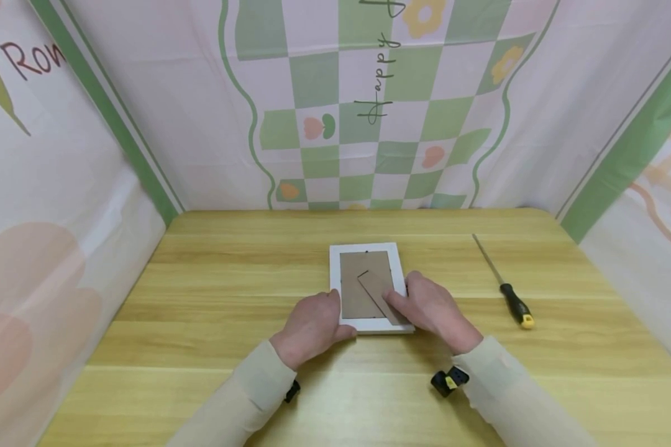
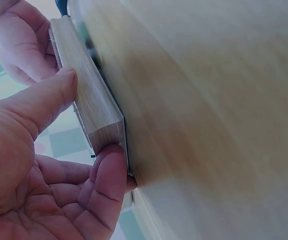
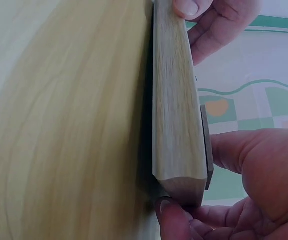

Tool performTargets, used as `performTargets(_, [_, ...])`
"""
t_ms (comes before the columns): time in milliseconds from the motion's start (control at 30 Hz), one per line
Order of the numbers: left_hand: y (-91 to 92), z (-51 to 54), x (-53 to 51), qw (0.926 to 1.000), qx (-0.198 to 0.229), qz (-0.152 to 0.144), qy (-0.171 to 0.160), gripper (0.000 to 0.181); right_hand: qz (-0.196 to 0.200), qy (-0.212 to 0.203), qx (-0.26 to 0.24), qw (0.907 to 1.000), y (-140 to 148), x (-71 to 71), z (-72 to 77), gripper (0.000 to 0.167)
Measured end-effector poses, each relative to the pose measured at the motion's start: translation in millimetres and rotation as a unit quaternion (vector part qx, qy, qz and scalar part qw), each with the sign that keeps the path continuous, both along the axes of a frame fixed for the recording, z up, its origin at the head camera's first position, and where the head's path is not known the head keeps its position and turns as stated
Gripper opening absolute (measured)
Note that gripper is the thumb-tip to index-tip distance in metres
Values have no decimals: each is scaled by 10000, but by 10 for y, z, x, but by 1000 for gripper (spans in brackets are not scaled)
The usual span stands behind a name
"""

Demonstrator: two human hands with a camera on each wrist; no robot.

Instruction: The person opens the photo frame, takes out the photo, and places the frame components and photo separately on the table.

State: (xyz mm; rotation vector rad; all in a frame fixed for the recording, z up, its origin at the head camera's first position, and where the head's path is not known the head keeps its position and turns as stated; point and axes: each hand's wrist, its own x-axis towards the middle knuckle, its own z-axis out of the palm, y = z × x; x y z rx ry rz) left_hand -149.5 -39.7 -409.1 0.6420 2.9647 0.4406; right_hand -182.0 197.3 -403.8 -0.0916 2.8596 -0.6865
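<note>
A white picture frame (image 1: pixel 363 248) is back side up at the middle of the table, brown backing board (image 1: pixel 351 298) showing. Across the board slants a brown stand flap (image 1: pixel 376 288). My left hand (image 1: pixel 310 323) holds the lower left corner; in the left wrist view its thumb lies along the frame's edge (image 2: pixel 86 85) and fingers curl at the corner. On the right side, my right hand (image 1: pixel 433 307) grips the frame, thumb over the flap and fingers around the side. The front of the frame is hidden. Whether it rests fully on the table cannot be told.
A screwdriver (image 1: pixel 515 305) with a black and yellow handle lies on the wooden table (image 1: pixel 229 273), right of the frame. Printed cloth (image 1: pixel 363 167) hangs behind the table and along both sides.
</note>
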Motion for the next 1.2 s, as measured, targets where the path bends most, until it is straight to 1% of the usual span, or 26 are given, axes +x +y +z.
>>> performTargets(133, [-19, 4, -4, 9996, 246, 5, -160, 47, -4, 27, -232, 9997, 6, 7, 22, 44])
performTargets(200, [-31, 5, -5, 9992, 370, -29, -176, 45, -13, 19, -348, 9994, 7, 0, 33, 45])
performTargets(333, [-51, 11, -2, 9988, 469, -108, -121, 43, -75, -10, -527, 9986, 5, -17, 60, 57])
performTargets(433, [-59, 19, 0, 9989, 450, -128, -96, 42, -118, -47, -605, 9981, 4, -26, 81, 67])
performTargets(500, [-57, 27, -3, 9993, 350, -97, -82, 42, -130, -59, -643, 9978, 3, -32, 96, 71])
performTargets(600, [-39, 43, -11, 9998, 133, -67, 117, 47, -107, -62, -670, 9977, 3, -38, 117, 73])
performTargets(667, [-16, 65, -19, 9995, 132, -69, 271, 49, -87, -50, -680, 9976, 3, -40, 129, 74])
performTargets(733, [18, 97, -27, 9986, 323, -121, 391, 48, -83, -41, -680, 9976, 3, -41, 141, 73])
performTargets(767, [38, 116, -31, 9978, 484, -165, 419, 45, -86, -46, -688, 9976, 3, -40, 147, 73])
performTargets(867, [110, 169, -43, 9942, 963, -315, 353, 40, -81, -81, -782, 9969, -3, -45, 163, 70])
performTargets(933, [159, 200, -46, 9921, 1135, -420, 325, 39, -55, -105, -870, 9961, -11, -46, 177, 68])
performTargets(1067, [241, 239, -46, 9904, 1223, -568, 305, 41, -26, -171, -1081, 9940, -39, -38, 219, 68])
performTargets(1200, [290, 265, -30, 9909, 1157, -603, 329, 44, -31, -284, -1287, 9913, -78, -28, 271, 70])
